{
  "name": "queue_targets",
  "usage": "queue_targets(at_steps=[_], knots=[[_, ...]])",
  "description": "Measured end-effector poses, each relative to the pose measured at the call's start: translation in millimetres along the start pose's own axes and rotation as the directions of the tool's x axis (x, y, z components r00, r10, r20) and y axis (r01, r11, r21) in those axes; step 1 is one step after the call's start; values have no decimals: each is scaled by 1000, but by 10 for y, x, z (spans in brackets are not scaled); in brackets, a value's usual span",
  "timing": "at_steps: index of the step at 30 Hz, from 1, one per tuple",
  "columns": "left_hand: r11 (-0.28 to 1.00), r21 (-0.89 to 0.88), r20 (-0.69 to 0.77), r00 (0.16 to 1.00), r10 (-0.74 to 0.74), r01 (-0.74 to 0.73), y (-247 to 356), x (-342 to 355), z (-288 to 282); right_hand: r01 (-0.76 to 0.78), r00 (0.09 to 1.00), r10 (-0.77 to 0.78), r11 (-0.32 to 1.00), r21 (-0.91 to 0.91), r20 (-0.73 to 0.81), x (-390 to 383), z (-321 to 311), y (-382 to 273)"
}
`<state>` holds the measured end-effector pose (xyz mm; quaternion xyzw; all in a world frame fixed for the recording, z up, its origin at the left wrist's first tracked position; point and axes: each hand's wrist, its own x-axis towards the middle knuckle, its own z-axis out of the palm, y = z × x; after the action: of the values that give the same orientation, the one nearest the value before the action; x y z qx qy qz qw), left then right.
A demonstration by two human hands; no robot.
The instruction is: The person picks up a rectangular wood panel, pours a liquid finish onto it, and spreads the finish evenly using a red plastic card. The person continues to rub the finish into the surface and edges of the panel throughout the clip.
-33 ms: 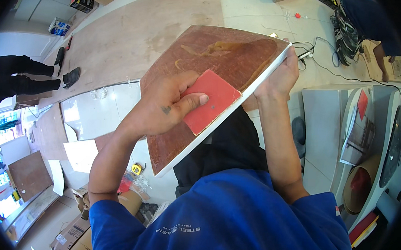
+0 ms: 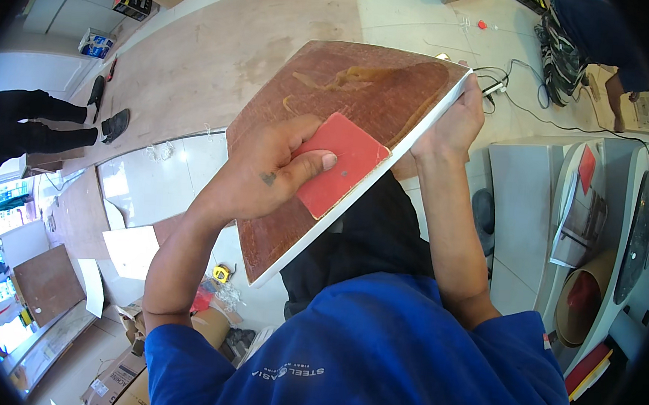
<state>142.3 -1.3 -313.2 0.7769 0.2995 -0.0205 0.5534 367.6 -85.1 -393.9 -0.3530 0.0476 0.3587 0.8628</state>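
Observation:
A brown wooden board (image 2: 253,254) with a white edge is held tilted in front of me. Its reddish-brown face is stained and carries yellowish smears. My left hand (image 2: 270,170) grips a red square piece of sandpaper (image 2: 345,170), thumb on top, its other fingers partly hidden. The sandpaper lies against the board's face, close to the white edge. At the upper right corner, my right hand (image 2: 454,129) is closed round the board from behind and below, with most of its fingers out of sight.
A yellow tape measure (image 2: 222,273) lies on the tiles, near cardboard boxes (image 2: 113,379). To the right stands a pale shelf unit (image 2: 523,216) holding a cardboard tube (image 2: 583,296). Cables (image 2: 548,125) cross the floor. One person (image 2: 40,126) stands left; another (image 2: 599,41) is upper right.

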Motion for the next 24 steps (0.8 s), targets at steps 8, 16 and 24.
queue_targets(at_steps=[8, 16, 24], knots=[[1000, -8, -38, 999, -5, 4, -69, 16, 2, 8, 1000, -8, 1000, -6, -21, 9, 122, 5], [1000, -22, -8, 1000, -6, 5, -120, 6, -8, 17, 998, -17, 1000, -7, -59, -13, 128, 16], [994, -65, -28, 996, -84, 82, -830, 270, -35, -16, 999, 16, 1000, 5, -40, 97, -93, 26]])
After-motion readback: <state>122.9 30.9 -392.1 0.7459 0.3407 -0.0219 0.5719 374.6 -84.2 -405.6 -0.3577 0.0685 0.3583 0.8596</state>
